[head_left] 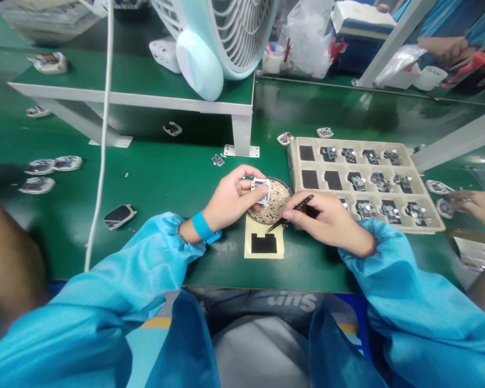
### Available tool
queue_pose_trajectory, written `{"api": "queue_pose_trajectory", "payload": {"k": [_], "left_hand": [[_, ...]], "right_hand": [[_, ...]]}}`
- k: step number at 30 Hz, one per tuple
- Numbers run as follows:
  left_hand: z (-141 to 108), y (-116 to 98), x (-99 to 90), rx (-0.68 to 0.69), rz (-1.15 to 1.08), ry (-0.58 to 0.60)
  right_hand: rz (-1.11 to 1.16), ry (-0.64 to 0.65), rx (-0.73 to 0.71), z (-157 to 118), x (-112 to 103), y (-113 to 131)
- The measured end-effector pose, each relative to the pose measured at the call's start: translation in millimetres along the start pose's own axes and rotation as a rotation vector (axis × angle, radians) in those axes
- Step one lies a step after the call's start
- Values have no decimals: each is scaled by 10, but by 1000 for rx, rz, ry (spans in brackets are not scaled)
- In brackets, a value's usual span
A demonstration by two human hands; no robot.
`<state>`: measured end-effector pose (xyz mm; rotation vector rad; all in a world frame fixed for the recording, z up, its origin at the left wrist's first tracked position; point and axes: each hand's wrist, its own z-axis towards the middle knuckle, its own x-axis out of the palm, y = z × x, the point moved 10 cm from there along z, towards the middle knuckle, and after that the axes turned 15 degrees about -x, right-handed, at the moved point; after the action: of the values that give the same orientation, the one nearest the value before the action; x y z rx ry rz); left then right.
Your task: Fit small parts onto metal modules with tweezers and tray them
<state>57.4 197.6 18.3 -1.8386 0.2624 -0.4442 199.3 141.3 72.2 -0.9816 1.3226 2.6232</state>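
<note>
Between the thumb and fingers of my left hand (236,195) is a small white device housing (260,191), held over a round speckled dish (275,202). My right hand (321,218) is closed on dark tweezers (304,203), their tips pointing down and left. Just below those tips lies a cream backing sheet (248,245) with a black cut-out sticker (263,243) on it. Beside my right hand stands a beige compartment tray (428,215); several pockets hold small circuit boards (358,182), others show black pieces (309,179).
A light blue fan (222,48) stands on a raised green shelf (141,86). A white cable (104,134) hangs down at the left. Several housings (67,163) lie on the green table (157,178). Another person's hand (479,207) is at the right edge.
</note>
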Motion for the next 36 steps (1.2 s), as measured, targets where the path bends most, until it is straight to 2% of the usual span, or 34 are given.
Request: {"api": "queue_pose_trajectory", "payload": {"k": [7,19,22,24,27,29,33,36], "left_hand": [[0,61,27,12,27,-4],[-23,40,49,1,138,-22],[-15,60,38,-9,145,-34],[-6,78,14,-29,118,-50],[3,92,-21,-62,79,-77],[2,90,-28,-73,67,-82],[-9,82,-35,-80,71,-93],[-13,92,-39,-82,67,-100]], "right_hand": [[4,21,-29,11,41,6],[38,6,-28,21,39,0],[124,-71,20,-2,-31,-39],[186,-179,9,-12,-141,-37],[152,-396,-116,-33,-386,51],[74,-492,-217,-56,-494,130],[-55,-525,-358,-73,-517,231],[-168,-482,-408,-70,-476,274]]}}
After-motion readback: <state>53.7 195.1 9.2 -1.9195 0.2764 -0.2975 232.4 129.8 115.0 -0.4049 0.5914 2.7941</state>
